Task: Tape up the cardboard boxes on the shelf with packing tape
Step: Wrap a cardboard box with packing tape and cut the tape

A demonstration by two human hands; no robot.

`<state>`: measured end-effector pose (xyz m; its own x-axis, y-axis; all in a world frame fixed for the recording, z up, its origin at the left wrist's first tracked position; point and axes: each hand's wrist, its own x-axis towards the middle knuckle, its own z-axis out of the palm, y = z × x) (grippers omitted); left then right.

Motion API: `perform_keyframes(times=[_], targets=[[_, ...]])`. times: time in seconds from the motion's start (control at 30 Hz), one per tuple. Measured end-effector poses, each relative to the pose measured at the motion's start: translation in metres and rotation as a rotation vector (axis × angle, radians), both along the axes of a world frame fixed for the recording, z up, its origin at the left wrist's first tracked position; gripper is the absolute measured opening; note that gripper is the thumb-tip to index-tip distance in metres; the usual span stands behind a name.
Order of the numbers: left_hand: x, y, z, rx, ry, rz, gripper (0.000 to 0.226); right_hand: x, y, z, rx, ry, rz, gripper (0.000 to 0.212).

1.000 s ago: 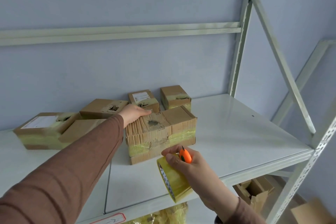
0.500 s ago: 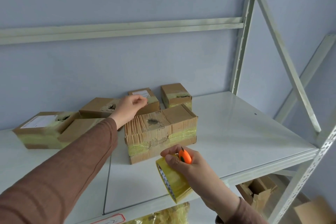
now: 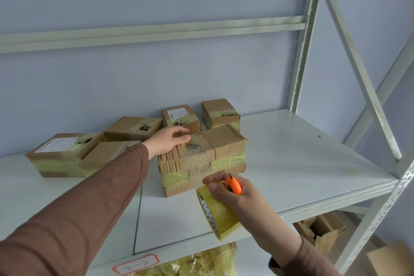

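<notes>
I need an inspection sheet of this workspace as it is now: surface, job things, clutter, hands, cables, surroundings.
Surface: white metal shelf, label tag on its front edge.
Job's things: worn front box with a tape band; five more boxes behind; tape roll; orange cutter.
Clutter: nothing seen.
Hands: left hand rests on the front box; right hand grips tape roll and cutter.
Cables: nothing seen.
Surroundings: blue wall; lower shelf with yellow tape scraps and torn cardboard.
</notes>
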<state>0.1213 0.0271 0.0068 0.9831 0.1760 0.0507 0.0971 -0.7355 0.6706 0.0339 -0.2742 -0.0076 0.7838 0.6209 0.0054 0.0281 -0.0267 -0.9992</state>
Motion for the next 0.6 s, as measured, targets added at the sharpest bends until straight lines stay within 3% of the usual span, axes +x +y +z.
perform_keyframes(times=[0.17,0.27,0.37,0.43,0.5,0.6], targets=[[0.0,-0.005,0.004,-0.024,0.132,-0.008,0.034,0.002,-0.004,0.013,0.04,-0.02,-0.03,0.018],[-0.005,-0.011,-0.003,0.048,-0.036,0.057,0.019,0.004,-0.009,0.015,0.034,-0.026,-0.038,0.007],[-0.014,-0.015,-0.007,0.175,-0.285,0.128,0.009,0.005,-0.013,0.017,0.036,-0.035,-0.041,0.013],[-0.021,-0.015,-0.002,0.18,-0.304,0.102,0.024,0.004,-0.015,0.019,0.042,-0.029,-0.041,0.018],[-0.027,-0.012,0.008,0.161,-0.212,0.043,0.047,0.004,-0.016,0.02,0.034,-0.033,-0.039,0.016],[-0.038,-0.006,0.021,0.315,-0.042,-0.143,0.089,0.005,-0.018,0.018,0.0,-0.038,-0.04,0.009]])
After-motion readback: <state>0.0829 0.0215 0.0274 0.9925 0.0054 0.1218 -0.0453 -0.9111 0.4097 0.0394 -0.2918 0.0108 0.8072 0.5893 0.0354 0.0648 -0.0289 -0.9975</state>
